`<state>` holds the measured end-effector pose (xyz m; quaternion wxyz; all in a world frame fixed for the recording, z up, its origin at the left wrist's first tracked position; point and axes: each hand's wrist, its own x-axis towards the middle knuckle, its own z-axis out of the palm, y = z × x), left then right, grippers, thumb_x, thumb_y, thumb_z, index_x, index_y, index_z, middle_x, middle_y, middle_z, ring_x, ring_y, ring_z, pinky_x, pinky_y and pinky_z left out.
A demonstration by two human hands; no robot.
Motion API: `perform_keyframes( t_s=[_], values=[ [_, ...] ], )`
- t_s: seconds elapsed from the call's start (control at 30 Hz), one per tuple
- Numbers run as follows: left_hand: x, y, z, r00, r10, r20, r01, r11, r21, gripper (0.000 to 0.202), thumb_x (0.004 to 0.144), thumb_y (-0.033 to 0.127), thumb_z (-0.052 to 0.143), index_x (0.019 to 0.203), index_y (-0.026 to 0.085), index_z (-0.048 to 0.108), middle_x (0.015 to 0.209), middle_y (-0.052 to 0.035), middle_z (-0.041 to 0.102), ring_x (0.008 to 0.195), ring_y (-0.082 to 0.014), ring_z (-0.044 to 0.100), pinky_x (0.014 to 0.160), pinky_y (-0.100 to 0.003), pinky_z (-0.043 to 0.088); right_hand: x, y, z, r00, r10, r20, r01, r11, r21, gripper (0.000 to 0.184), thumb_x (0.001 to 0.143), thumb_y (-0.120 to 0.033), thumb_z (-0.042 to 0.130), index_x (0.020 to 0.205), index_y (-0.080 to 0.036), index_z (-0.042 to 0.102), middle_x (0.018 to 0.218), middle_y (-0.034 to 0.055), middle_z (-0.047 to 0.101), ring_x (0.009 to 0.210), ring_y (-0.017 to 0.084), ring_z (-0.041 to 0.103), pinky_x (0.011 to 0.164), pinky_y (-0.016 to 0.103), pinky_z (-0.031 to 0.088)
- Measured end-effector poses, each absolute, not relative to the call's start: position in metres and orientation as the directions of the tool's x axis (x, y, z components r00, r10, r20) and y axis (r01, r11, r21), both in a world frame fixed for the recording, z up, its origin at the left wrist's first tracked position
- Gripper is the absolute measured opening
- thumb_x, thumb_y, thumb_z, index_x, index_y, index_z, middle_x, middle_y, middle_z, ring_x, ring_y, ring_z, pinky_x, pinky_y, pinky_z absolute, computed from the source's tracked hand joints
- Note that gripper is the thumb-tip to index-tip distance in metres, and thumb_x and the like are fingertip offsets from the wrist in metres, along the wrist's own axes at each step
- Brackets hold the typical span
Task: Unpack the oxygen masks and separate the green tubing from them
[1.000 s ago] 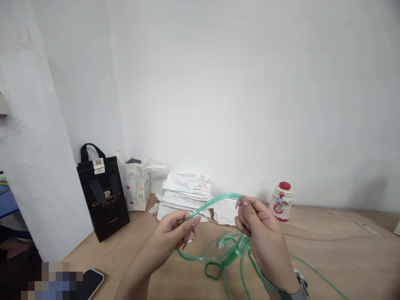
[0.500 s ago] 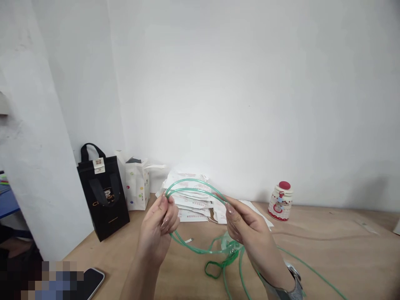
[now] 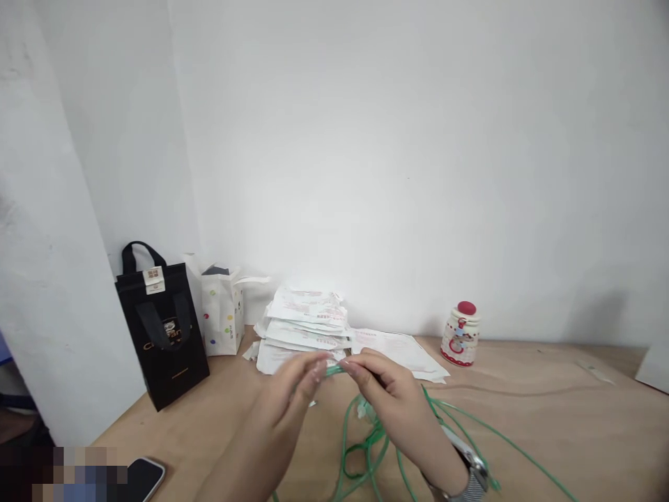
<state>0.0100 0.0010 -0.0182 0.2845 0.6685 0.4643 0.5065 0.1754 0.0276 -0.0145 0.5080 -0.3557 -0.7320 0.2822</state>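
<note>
Both hands are raised over the table with their fingertips nearly meeting. My right hand (image 3: pixel 389 394) pinches thin green plastic tubing (image 3: pixel 335 369) between thumb and fingers. On the other side of that short visible stretch, my left hand (image 3: pixel 290 394), slightly blurred, has its thumb and fingers closed about the same tubing. A clear green-tinted plastic piece, perhaps a mask (image 3: pixel 366 410), lies below, partly hidden behind my right hand. Around it are a green strap (image 3: pixel 356 460) and more tubing (image 3: pixel 515 446) trailing right and toward the front edge. A watch is on my right wrist.
White printed packets (image 3: pixel 306 324) are stacked against the wall, with flat ones (image 3: pixel 400 352) beside them. To the left stand a black bag (image 3: pixel 167 348) and a white dotted bag (image 3: pixel 222 317). A white jar with a red top (image 3: pixel 461 335) is at right; a phone (image 3: pixel 143 480) lies front left.
My hands have lowered and come together. The wide loop of tubing held up between them is down to a short stretch, and more tubing hangs below. The view has shifted slightly.
</note>
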Motion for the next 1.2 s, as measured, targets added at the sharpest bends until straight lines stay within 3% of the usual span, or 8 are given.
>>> perform_keyframes(
  t_s=[0.1, 0.27, 0.4, 0.53, 0.67, 0.83, 0.97, 1.2],
  values=[
    [0.018, 0.001, -0.023, 0.108, 0.953, 0.284, 0.365, -0.303, 0.880, 0.035, 0.087, 0.047, 0.036, 0.103, 0.024, 0.057, 0.054, 0.0040, 0.051, 0.045, -0.0145, 0.048, 0.047, -0.024, 0.037, 0.162, 0.029, -0.024, -0.204, 0.828, 0.522, 0.213, 0.558, -0.802, 0.024, 0.087, -0.038, 0.046, 0.088, -0.020, 0.062, 0.068, -0.0006, 0.056, 0.067, 0.014, 0.052, 0.063, 0.025, 0.041],
    [-0.005, 0.005, -0.021, -0.141, 0.898, 0.417, 0.472, -0.309, 0.825, 0.036, 0.083, 0.049, 0.043, 0.060, 0.022, 0.048, 0.053, 0.0039, 0.044, 0.052, -0.0136, 0.043, 0.049, -0.023, 0.031, 0.157, 0.032, -0.029, 0.021, 0.800, 0.600, 0.110, 0.595, -0.796, 0.025, 0.086, -0.038, 0.049, 0.104, -0.023, 0.056, 0.089, 0.0024, 0.058, 0.084, 0.016, 0.053, 0.076, 0.027, 0.042],
    [-0.030, 0.000, -0.011, -0.567, 0.689, 0.451, 0.356, -0.288, 0.889, 0.033, 0.084, 0.049, 0.044, 0.065, 0.022, 0.047, 0.055, 0.0056, 0.039, 0.050, -0.0114, 0.035, 0.045, -0.022, 0.026, 0.152, 0.031, -0.028, 0.243, 0.836, 0.492, -0.142, 0.533, -0.834, 0.039, 0.085, -0.047, 0.045, 0.060, -0.020, 0.057, 0.067, 0.0019, 0.057, 0.071, 0.016, 0.053, 0.071, 0.028, 0.041],
    [-0.036, -0.005, -0.004, -0.732, 0.485, 0.478, 0.213, -0.504, 0.837, 0.029, 0.087, 0.043, 0.044, 0.067, 0.022, 0.047, 0.059, 0.0057, 0.038, 0.052, -0.0100, 0.033, 0.046, -0.022, 0.026, 0.111, 0.021, -0.048, -0.369, 0.903, -0.219, -0.515, -0.395, -0.761, 0.066, 0.081, -0.066, 0.030, 0.033, -0.020, 0.026, 0.035, -0.0060, 0.024, 0.033, 0.007, 0.026, 0.039, 0.022, 0.025],
    [-0.032, -0.006, 0.002, -0.707, 0.523, 0.477, -0.020, -0.688, 0.726, 0.032, 0.087, 0.041, 0.048, 0.063, 0.019, 0.044, 0.061, 0.0056, 0.034, 0.051, -0.0082, 0.027, 0.042, -0.019, 0.024, 0.067, 0.011, -0.074, -0.567, 0.588, -0.577, -0.331, -0.804, -0.494, 0.074, 0.074, -0.078, 0.015, 0.050, -0.016, 0.050, 0.058, 0.0069, 0.057, 0.049, 0.016, 0.057, 0.045, 0.029, 0.044],
    [-0.047, -0.007, 0.003, -0.499, 0.796, 0.343, -0.245, -0.509, 0.825, 0.036, 0.083, 0.041, 0.055, 0.057, 0.017, 0.047, 0.049, 0.0060, 0.032, 0.043, -0.0060, 0.021, 0.034, -0.014, 0.019, 0.099, 0.037, -0.066, -0.423, 0.877, -0.228, -0.768, -0.480, -0.424, 0.033, 0.082, -0.048, 0.051, 0.069, -0.019, 0.055, 0.077, 0.0052, 0.064, 0.081, 0.015, 0.065, 0.069, 0.028, 0.052],
    [-0.082, -0.011, -0.007, -0.434, 0.866, 0.249, -0.125, -0.331, 0.935, 0.033, 0.076, 0.045, 0.062, 0.061, 0.017, 0.054, 0.047, 0.0064, 0.033, 0.042, -0.0040, 0.023, 0.034, -0.011, 0.025, 0.168, 0.072, -0.048, -0.145, 0.982, -0.120, -0.841, -0.186, -0.508, 0.021, 0.082, -0.012, 0.052, 0.061, -0.016, 0.051, 0.051, -0.0059, 0.047, 0.042, 0.004, 0.048, 0.046, 0.014, 0.043],
    [-0.114, -0.011, -0.027, -0.367, 0.913, 0.179, -0.035, -0.206, 0.978, 0.031, 0.066, 0.044, 0.071, 0.065, 0.016, 0.059, 0.050, 0.0057, 0.040, 0.044, -0.0039, 0.031, 0.038, -0.011, 0.029, 0.213, 0.071, -0.029, 0.218, 0.937, 0.273, -0.440, 0.344, -0.830, 0.043, 0.076, -0.046, 0.059, 0.107, -0.017, 0.057, 0.045, -0.0124, 0.027, 0.036, 0.004, 0.015, 0.033, 0.016, 0.012]
  ],
)
